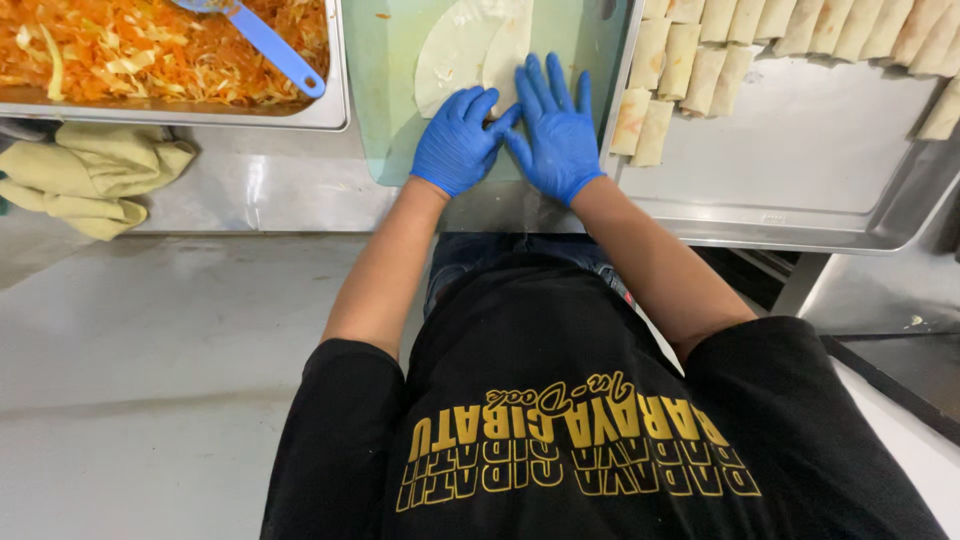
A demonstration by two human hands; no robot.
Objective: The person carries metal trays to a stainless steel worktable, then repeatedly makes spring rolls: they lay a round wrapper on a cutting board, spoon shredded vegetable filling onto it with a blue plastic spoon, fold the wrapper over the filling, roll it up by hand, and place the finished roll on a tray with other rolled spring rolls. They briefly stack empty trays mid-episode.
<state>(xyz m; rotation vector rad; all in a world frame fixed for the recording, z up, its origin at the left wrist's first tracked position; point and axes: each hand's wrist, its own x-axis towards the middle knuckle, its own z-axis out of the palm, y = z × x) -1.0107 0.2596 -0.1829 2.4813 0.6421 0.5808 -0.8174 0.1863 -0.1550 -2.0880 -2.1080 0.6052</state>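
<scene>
While both press flat, left hand (458, 140) and right hand (553, 135) seemingly fold wrapper (470, 45).

Commercial food-prep kitchen — indicated by stainless steel counter (300, 190), deep steel pan of shredded vegetable filling (150, 50), and large metal tray (800, 170) holding rows of wrapped rolls (690, 60).

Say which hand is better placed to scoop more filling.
Probably the left hand: it lies nearer the blue scoop in the vegetable tray. The right hand lies toward the tray of rolls.
</scene>
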